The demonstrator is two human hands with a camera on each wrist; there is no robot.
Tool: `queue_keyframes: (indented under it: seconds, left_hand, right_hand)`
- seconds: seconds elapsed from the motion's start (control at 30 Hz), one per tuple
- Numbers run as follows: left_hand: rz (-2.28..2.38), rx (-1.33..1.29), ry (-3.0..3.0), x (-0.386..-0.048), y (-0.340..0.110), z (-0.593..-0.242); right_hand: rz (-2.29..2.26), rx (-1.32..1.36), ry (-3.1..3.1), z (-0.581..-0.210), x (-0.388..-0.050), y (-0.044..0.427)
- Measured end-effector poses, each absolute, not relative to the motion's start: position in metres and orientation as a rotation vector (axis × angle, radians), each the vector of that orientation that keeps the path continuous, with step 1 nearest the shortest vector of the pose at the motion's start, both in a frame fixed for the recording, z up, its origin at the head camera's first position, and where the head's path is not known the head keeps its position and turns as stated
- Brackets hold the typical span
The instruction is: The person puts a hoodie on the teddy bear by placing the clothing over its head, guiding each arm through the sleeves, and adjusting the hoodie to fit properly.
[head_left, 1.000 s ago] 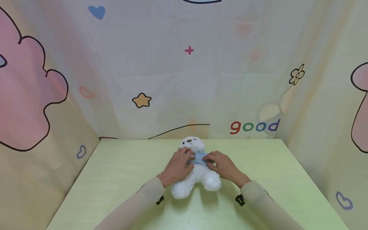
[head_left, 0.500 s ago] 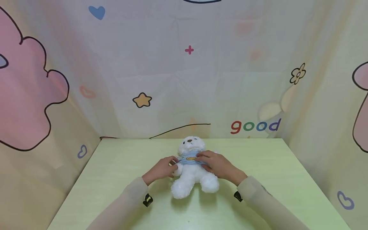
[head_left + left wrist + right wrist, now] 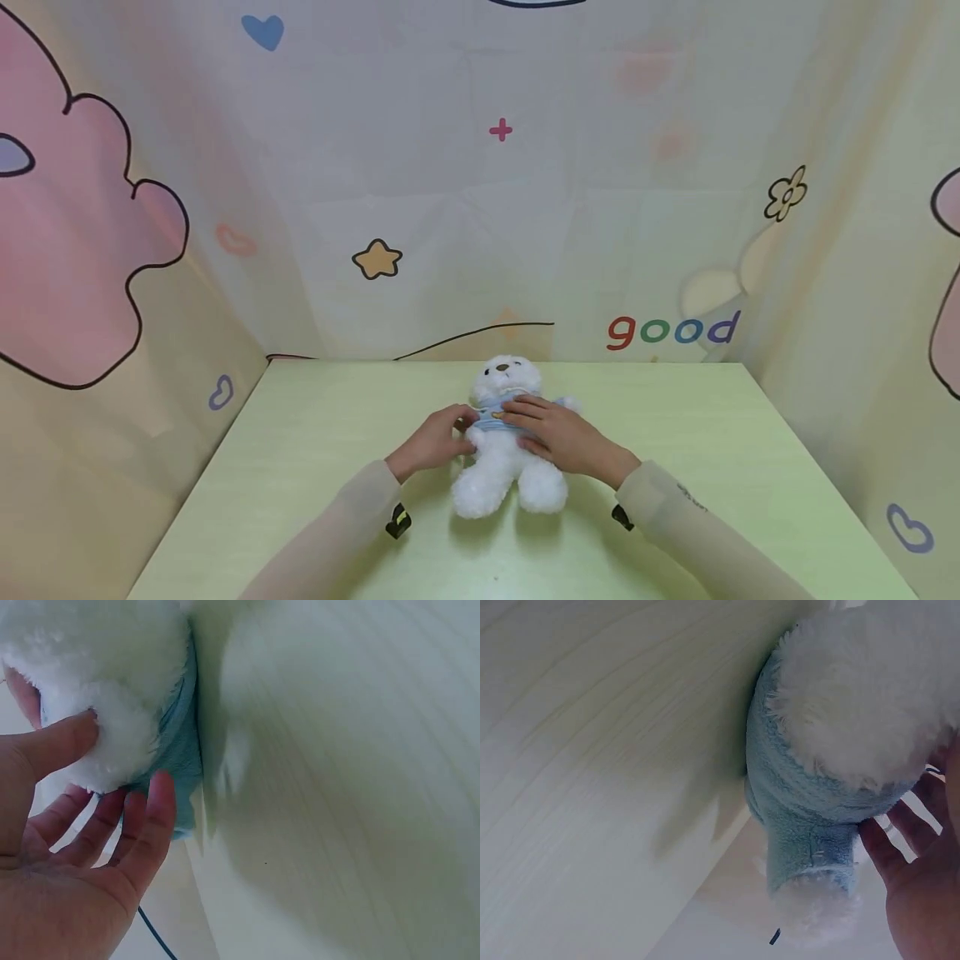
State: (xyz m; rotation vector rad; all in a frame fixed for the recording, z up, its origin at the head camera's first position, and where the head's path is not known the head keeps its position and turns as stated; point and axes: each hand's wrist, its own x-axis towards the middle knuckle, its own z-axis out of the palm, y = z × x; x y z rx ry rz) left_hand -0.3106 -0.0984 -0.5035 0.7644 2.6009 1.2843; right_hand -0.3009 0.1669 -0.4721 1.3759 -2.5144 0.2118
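Observation:
A white plush teddy bear [image 3: 504, 456] in a blue shirt [image 3: 487, 422] lies on its back on the table, head toward the far edge. My left hand [image 3: 431, 442] holds the bear's arm on the left side. In the left wrist view, its thumb presses the white paw [image 3: 127, 739] and its fingers curve behind the sleeve. My right hand [image 3: 572, 435] rests on the bear's chest with fingers fairly straight, covering part of the shirt print. In the right wrist view, the other sleeved arm [image 3: 810, 855] sticks out beside my fingers.
The pale green table [image 3: 322, 417] extends around the bear on every side. Behind it hangs a printed curtain [image 3: 420, 167] with a star, a flower and the word "good". Similar cloth closes off both sides.
My left hand drew back from the chest to the bear's left-side arm. My right hand slid inward from the shirt's edge over the chest. The bear barely shifted.

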Motion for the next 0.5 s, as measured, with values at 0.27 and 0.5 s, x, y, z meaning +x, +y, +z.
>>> queue_keyframes:
  seconds: [0.27, 0.5]
  left_hand:
    - [1.107, 0.884, 2.857, -0.307, -0.083, -0.506]
    - [1.025, 0.802, 3.056, -0.299, -0.077, -0.505]
  right_hand:
    - [0.206, 1.364, -2.516, -0.473, -0.298, 0.166]
    - [0.205, 1.448, -2.513, -0.471, -0.297, 0.161]
